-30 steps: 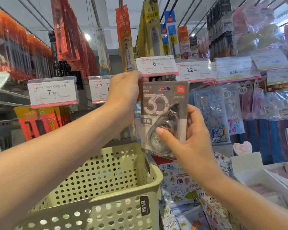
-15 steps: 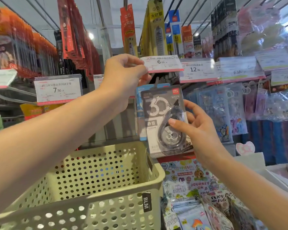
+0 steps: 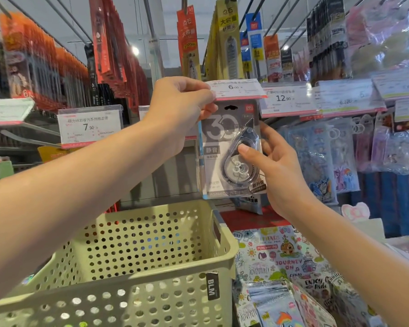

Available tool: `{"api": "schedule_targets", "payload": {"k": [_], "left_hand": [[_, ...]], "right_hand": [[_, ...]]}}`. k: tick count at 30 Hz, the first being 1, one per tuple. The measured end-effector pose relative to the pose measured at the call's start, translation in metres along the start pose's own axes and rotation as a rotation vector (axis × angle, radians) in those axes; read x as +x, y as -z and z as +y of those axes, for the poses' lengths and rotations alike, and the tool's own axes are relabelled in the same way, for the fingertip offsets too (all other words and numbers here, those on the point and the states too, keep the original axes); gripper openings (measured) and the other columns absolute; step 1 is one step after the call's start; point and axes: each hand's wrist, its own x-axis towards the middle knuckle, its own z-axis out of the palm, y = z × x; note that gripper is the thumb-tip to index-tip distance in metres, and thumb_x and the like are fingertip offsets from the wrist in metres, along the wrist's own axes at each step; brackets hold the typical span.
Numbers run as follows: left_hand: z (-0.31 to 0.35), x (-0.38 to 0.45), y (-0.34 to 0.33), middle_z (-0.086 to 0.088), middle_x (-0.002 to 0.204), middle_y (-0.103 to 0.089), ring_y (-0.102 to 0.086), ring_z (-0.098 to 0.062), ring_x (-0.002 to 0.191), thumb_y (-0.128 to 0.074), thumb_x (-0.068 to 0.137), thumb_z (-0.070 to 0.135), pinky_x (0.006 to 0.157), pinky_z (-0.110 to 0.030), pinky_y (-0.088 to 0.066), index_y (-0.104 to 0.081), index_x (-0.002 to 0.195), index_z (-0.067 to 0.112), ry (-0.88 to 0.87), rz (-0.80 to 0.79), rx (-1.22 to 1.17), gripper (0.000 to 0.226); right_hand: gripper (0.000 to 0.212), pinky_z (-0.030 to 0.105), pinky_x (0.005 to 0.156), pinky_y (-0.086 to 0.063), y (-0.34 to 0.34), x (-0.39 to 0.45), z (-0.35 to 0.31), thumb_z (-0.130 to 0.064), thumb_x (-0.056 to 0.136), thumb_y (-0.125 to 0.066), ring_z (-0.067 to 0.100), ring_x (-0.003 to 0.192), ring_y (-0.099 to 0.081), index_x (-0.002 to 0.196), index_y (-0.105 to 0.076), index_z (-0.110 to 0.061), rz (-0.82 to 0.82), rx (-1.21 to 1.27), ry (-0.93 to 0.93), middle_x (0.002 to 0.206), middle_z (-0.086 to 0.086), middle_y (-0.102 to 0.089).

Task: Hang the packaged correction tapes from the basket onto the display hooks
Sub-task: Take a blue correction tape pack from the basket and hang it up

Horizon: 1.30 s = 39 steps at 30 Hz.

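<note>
My right hand (image 3: 273, 171) grips a grey packaged correction tape (image 3: 224, 147) marked "30", thumb on the clear blister, holding it upright just under the 6.00 price tag (image 3: 236, 89). My left hand (image 3: 177, 107) pinches the left end of that price tag and tilts it up. The package's hang hole sits right below the tag; the hook itself is hidden behind the tag. Another package hangs behind the held one, its bottom edge (image 3: 255, 206) showing. The pale green perforated basket (image 3: 151, 277) rests below my left forearm; its inside looks bare where visible.
Price tags 7.90 (image 3: 90, 126) and 12.90 (image 3: 285, 99) flank the hook. Rows of hanging stationery packs fill the upper rails. Clear pouches (image 3: 316, 156) hang at right. Sticker packs (image 3: 281, 267) lie on the shelf beside the basket.
My left hand rose from the package top to the 6.00 tag and lifted it. My right hand raised the package up toward the tag.
</note>
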Motion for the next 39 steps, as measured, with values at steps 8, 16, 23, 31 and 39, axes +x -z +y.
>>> {"api": "schedule_targets", "payload": {"k": [8,16,23,31,39], "left_hand": [[0.001,-0.001,0.001,-0.015,0.096,-0.070,-0.063,-0.015,0.065,-0.063,0.084,-0.002,0.069,-0.022,-0.057,-0.066,0.094,0.002,0.012,-0.016,0.016,0.011],[-0.003,-0.001,0.002,-0.015,0.099,-0.070,-0.062,-0.015,0.064,-0.064,0.084,-0.001,0.069,-0.021,-0.057,-0.065,0.094,0.001,0.020,-0.017,0.005,0.010],[-0.005,0.001,0.003,-0.019,0.096,-0.070,-0.061,-0.015,0.062,-0.064,0.082,-0.004,0.071,-0.024,-0.055,-0.064,0.085,0.004,-0.010,-0.029,-0.007,0.009],[-0.014,-0.004,0.007,-0.011,0.086,-0.070,-0.059,-0.011,0.053,-0.064,0.084,0.003,0.056,-0.020,-0.053,-0.061,0.093,0.005,-0.092,-0.033,0.049,0.010],[-0.033,-0.019,0.029,-0.012,0.057,-0.064,-0.049,-0.003,0.034,-0.062,0.086,0.015,0.042,-0.016,-0.041,-0.059,0.084,0.005,-0.314,-0.055,0.418,0.011]], "right_hand": [[0.054,0.013,0.069,-0.052,0.003,-0.002,0.008,-0.003,0.086,-0.060,-0.003,0.084,-0.068,0.137,-0.044,-0.013,0.004,-0.006,-0.052,0.103,-0.009,-0.068],[0.059,0.012,0.073,-0.053,0.001,0.002,0.018,-0.007,0.084,-0.065,-0.008,0.081,-0.067,0.138,-0.042,-0.017,0.030,-0.109,-0.055,0.087,-0.021,-0.068],[0.065,0.020,0.090,-0.051,-0.003,0.000,0.021,-0.019,0.085,-0.066,-0.005,0.101,-0.062,0.142,-0.036,-0.023,0.047,-0.266,-0.008,0.110,-0.018,-0.063],[0.069,0.041,0.109,-0.036,-0.002,0.003,0.027,-0.040,0.080,-0.066,0.018,0.124,-0.044,0.141,-0.036,-0.027,0.120,-0.494,-0.001,0.131,-0.001,-0.042],[0.035,0.017,0.091,-0.040,-0.017,-0.005,0.015,-0.014,0.080,-0.063,0.003,0.102,-0.049,0.110,-0.047,-0.022,0.096,-0.475,0.488,0.109,-0.001,-0.047]]}}
